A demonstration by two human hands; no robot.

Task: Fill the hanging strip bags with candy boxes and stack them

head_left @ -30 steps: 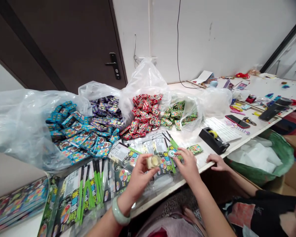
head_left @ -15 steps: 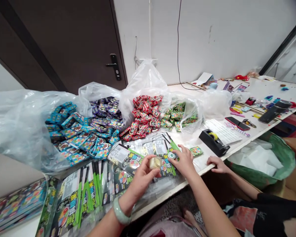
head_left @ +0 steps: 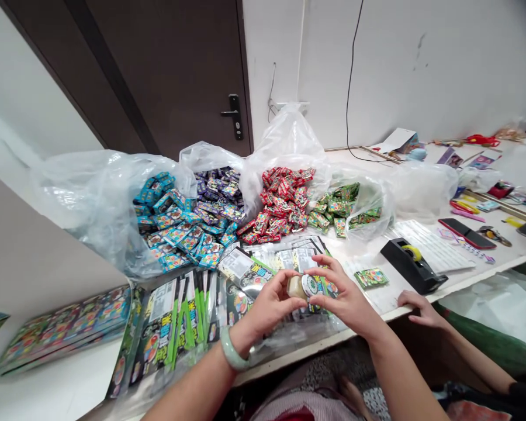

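My left hand (head_left: 277, 301) is closed around a small glass jar (head_left: 294, 287) with pale yellowish contents, tipped on its side. Against the mouth of the jar, my right hand (head_left: 339, 292) grips a round white lid (head_left: 309, 285) with a dark print. Whether the lid is threaded on, I cannot tell. Under both hands lie black and green printed packages (head_left: 245, 272), partly in clear plastic. One small green packet (head_left: 371, 278) rests to the right of my right hand.
Clear plastic bags hold blue packets (head_left: 188, 237), purple packets (head_left: 217, 187), red packets (head_left: 284, 196) and green packets (head_left: 342, 202). At right are a black tape dispenser (head_left: 409, 266), a paper sheet (head_left: 438, 248) and a phone (head_left: 467, 232). Another person's hand (head_left: 421, 307) rests on the table edge.
My right hand has brought the lid left to the jar's mouth; before, lid and jar were apart. The jar has tipped sideways toward the lid. The view has turned left.
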